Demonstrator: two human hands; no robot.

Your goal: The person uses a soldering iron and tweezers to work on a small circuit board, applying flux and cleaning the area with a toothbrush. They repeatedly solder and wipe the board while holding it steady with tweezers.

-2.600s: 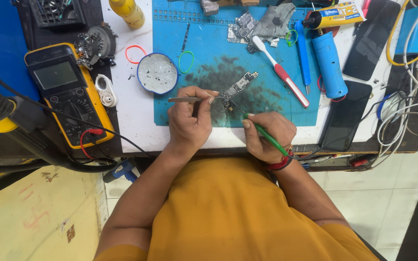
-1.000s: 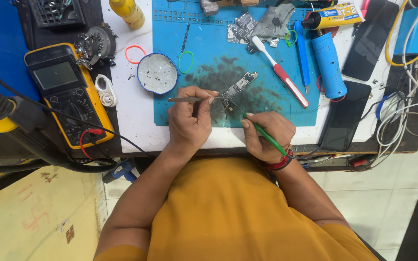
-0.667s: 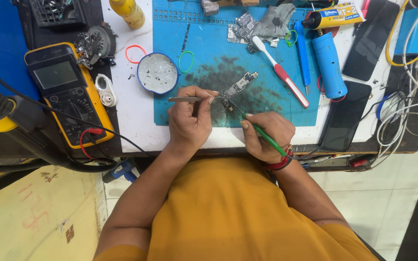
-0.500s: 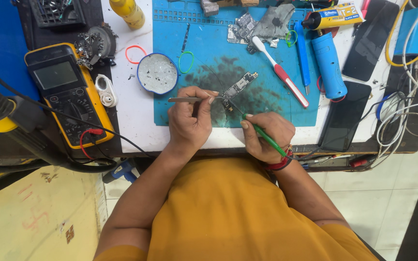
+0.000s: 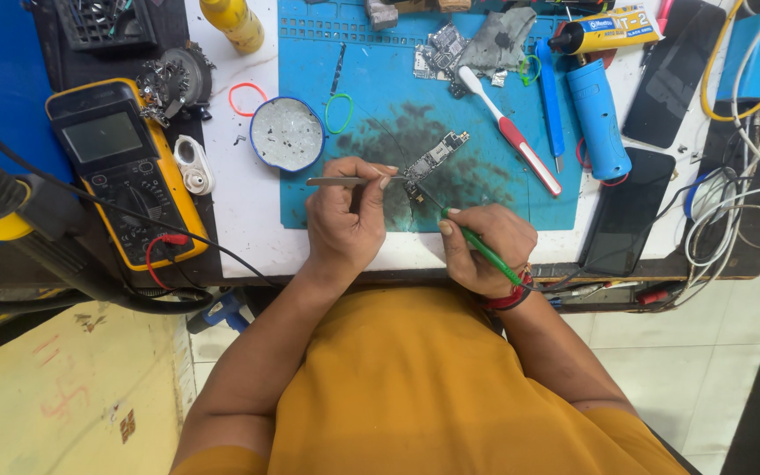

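Blue mat (image 5: 371, 97) on cluttered bench; left hand (image 5: 345, 220) pinches tweezers (image 5: 345, 181), right hand (image 5: 485, 251) grips green tool (image 5: 481, 249).

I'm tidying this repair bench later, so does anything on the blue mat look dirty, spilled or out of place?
Yes. The blue mat has a dark smudged stain around the small circuit board, like soot or residue. A grubby grey rag lies crumpled at its top edge. Nothing looks freshly spilled.

The circuit board (image 5: 433, 162) lies on the mat (image 5: 380, 105), with the multimeter (image 5: 125, 167) well left.
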